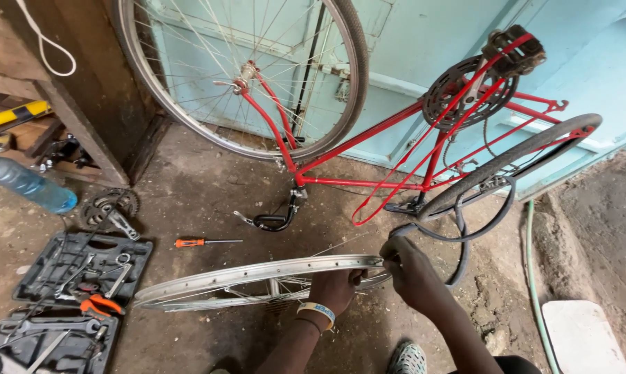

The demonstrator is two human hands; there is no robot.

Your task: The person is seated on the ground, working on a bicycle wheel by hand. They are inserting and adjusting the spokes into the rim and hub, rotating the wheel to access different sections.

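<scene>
Both hands grip a bare silver wheel rim point(257, 271) lying low at centre. The left hand point(337, 287) is clamped on its near edge; the right hand point(413, 273) closes on the rim's 3 o'clock end, touching a black inner tube point(465, 235). At 12 o'clock stands an upturned red bicycle point(368, 142). At 9 o'clock lie an orange-handled screwdriver point(205, 242) and an open tool case point(84, 266).

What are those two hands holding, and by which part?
Both hold a bare bicycle wheel by its metal rim. The left hand grips the rim's near edge; the right hand grips its right end, by a loose black inner tube.
</scene>
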